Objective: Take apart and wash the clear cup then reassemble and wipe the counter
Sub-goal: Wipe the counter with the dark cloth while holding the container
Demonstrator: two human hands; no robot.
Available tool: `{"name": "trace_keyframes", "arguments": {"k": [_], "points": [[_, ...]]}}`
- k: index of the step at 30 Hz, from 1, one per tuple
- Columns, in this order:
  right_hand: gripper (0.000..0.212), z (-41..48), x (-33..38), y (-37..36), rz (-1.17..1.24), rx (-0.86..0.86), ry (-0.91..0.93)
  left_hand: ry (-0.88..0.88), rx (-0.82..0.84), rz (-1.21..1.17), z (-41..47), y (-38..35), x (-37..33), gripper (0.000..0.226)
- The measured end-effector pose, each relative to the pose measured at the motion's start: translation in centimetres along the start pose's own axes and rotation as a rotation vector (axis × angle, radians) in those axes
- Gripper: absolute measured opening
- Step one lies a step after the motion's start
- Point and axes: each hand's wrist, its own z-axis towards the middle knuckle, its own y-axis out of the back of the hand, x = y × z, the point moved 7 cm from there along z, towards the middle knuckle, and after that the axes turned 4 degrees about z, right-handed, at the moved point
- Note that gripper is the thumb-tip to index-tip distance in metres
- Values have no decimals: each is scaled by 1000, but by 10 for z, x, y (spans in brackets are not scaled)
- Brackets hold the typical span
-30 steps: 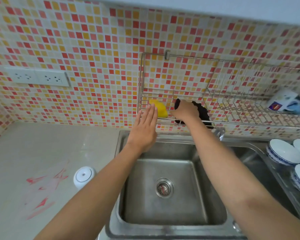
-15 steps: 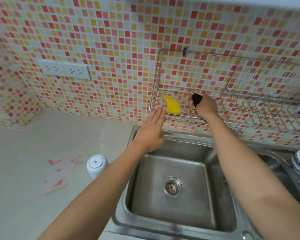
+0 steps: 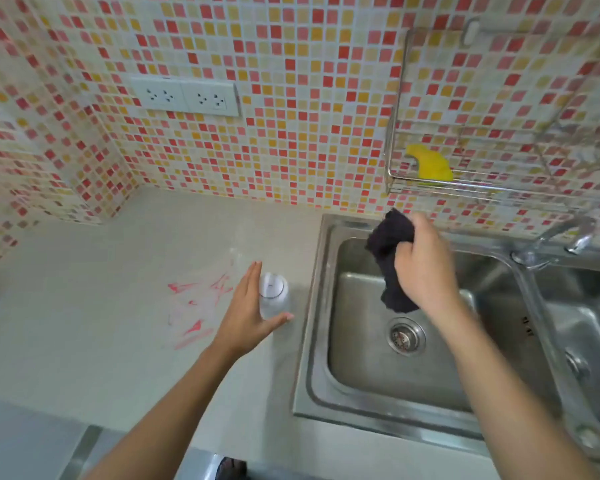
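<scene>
The tiled wall is standing behind the sink, with its small red, pink and yellow squares. The pale tabletop is lying to the left of the sink, and red scribbles are showing on it, a little way from the sink. The sink is sitting there with its round drain in the middle of the bowl, and a second bowl is lying to the right of it. A wire rack is hanging on the wall above the sink, and a yellow sponge is lying in its left end. White sockets are sitting on the wall up and to the left of the sink. A tap is standing at the back right of the sink. The right hand is hanging over the sink, and its fingers are curling tight around a dark cloth, which is drooping down over the bowl. The left hand is reaching out just left of the sink, with its fingers spread open beside the clear cup. The clear cup is standing upright on the tabletop, right next to the sink's left edge, with its white lid on. The picture is too blurry to tell if the hand is touching it.
</scene>
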Motion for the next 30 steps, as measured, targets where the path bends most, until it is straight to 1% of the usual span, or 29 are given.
{"name": "trace_keyframes", "arguments": {"k": [4,6,7,8,10,12,14,17,20,21,23,25,27,30], "points": [[22,-80,-51,-113,-15,184,-341,17,88,-251,-1,-24,44,101],[23,-123,-58,-161,15,305,-413,65,111,-322,7,-33,61,107],[23,-143,-55,-182,21,370,-403,85,118,-353,12,-36,67,111],[24,-160,-52,-200,2,425,-368,98,133,-384,17,-40,73,113],[32,-185,-47,-222,-152,483,-252,83,166,-429,27,-47,80,111],[40,-196,-43,-231,-339,442,-88,25,180,-421,36,-51,81,102],[41,-201,-44,-240,-428,416,38,-18,182,-424,43,-53,78,93],[46,-196,-51,-261,-535,481,179,-34,139,-468,46,-45,75,88],[53,-182,-50,-283,-668,574,248,-20,34,-556,44,-11,82,89],[54,-183,-44,-291,-671,593,250,-12,-7,-584,43,6,89,88],[54,-204,-16,-314,-590,623,293,24,-83,-589,40,47,108,88],[56,-246,26,-347,-492,705,381,56,-174,-537,39,92,139,90],[58,-267,61,-380,-451,745,438,91,-256,-496,38,129,174,91],[56,-226,83,-426,-461,692,417,157,-327,-491,32,164,224,90]]}}
